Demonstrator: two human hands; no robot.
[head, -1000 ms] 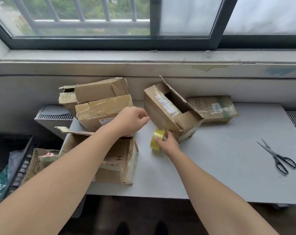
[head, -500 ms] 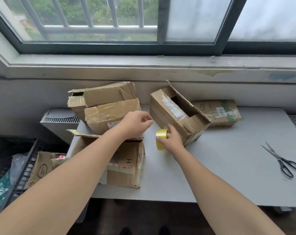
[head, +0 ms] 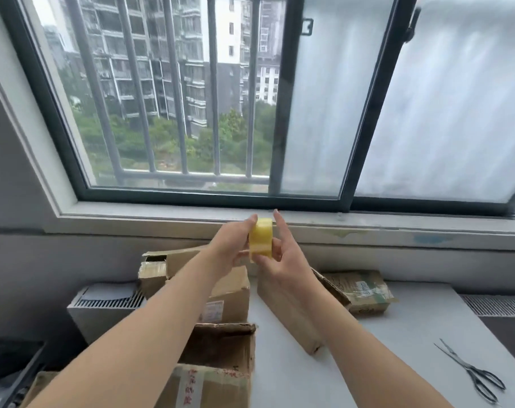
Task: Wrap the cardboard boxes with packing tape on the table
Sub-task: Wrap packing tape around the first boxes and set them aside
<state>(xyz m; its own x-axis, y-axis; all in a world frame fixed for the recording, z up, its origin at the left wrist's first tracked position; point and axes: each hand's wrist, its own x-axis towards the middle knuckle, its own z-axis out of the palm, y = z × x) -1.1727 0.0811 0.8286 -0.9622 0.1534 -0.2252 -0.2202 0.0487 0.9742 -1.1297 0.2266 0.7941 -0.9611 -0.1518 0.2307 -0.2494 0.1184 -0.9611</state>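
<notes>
**Step in hand: finding the free end of the tape.**
Nearest, a cardboard box [head: 215,378] lies on the table [head: 383,348], with scissors [head: 474,375] to its right and further boxes [head: 227,295] behind. Above them the tape roll [head: 260,241] is held in the air. The left hand [head: 232,248] grips its side and the right hand [head: 282,260] curls under it, index finger straight. Next, probably: peel the end free, then lower the roll to a box.
</notes>
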